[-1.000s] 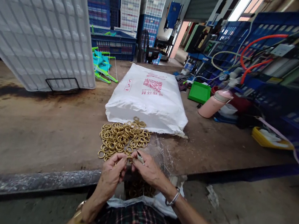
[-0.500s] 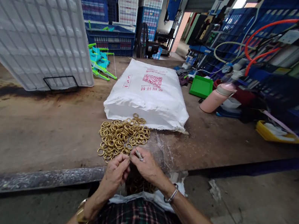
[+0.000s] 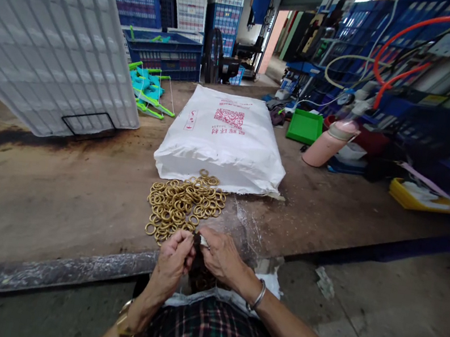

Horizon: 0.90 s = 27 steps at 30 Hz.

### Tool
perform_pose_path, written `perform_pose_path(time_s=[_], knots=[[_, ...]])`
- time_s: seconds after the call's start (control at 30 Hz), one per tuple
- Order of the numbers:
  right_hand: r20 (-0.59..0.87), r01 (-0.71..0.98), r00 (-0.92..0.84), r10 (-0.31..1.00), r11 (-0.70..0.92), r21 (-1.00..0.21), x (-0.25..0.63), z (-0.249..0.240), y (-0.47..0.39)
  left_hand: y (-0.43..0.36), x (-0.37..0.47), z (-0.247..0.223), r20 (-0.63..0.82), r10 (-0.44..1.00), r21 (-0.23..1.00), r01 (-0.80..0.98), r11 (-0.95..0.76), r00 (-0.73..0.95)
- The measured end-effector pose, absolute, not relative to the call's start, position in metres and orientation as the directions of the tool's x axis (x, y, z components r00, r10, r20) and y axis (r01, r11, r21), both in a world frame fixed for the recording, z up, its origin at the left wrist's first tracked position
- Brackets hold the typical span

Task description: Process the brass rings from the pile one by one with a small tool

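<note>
My left hand point(image 3: 173, 260) is closed in a pinch, thumb against fingers, over the table's front edge. A small dark piece point(image 3: 196, 238) shows between the fingertips of both hands; its kind is unclear. My right hand point(image 3: 223, 254) is closed around a short pale tool point(image 3: 203, 241), its tip close to the left fingertips. Just beyond the hands lies a loose pile of brass-coloured rings point(image 3: 179, 207). Below them, an open white bag point(image 3: 225, 295) at my lap holds more rings point(image 3: 204, 280), partly hidden by my hands.
A full white sack point(image 3: 221, 139) with red print lies behind the ring pile. A tilted white crate point(image 3: 65, 38) stands at the left, near green-and-blue plastic parts point(image 3: 149, 90). To the right are a green tray point(image 3: 304, 126), a pink bottle point(image 3: 327, 145) and a yellow tray point(image 3: 421, 198).
My right hand has shifted slightly down and turned, tilting the pale tool. My left hand stays almost in place. A dark piece now shows between the fingertips.
</note>
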State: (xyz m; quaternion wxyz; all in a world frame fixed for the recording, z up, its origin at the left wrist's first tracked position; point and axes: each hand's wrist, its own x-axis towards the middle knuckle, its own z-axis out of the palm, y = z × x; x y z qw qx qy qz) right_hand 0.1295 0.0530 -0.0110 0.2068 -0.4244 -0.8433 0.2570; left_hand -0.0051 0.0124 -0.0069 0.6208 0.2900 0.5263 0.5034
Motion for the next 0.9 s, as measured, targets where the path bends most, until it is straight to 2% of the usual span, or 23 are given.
perform_pose_path(time_s=[0.17,0.4,0.6,0.7,0.9], knots=[[0.085,0.639,-0.581,0.809,0.518,-0.568,0.129,-0.011,0.055,0.013,-0.005,-0.007,-0.349,0.933,0.914,-0.250,0.318,-0.089],[-0.118,0.725,-0.611,0.783,0.494,-0.481,0.129,0.004,0.057,0.010,-0.005,-0.008,-0.278,0.953,0.954,-0.150,0.259,-0.118],[-0.133,0.805,-0.529,0.838,0.447,-0.391,0.124,0.002,0.060,0.002,-0.007,-0.002,-0.341,0.936,0.914,-0.262,0.309,-0.089],[-0.101,0.834,-0.473,0.876,0.407,-0.372,0.126,-0.007,0.070,-0.005,-0.009,0.005,-0.324,0.946,0.901,-0.303,0.310,0.004],[-0.041,0.881,-0.379,0.924,0.348,-0.322,0.117,-0.010,0.080,-0.004,-0.012,0.010,-0.353,0.932,0.781,-0.523,0.341,0.080]])
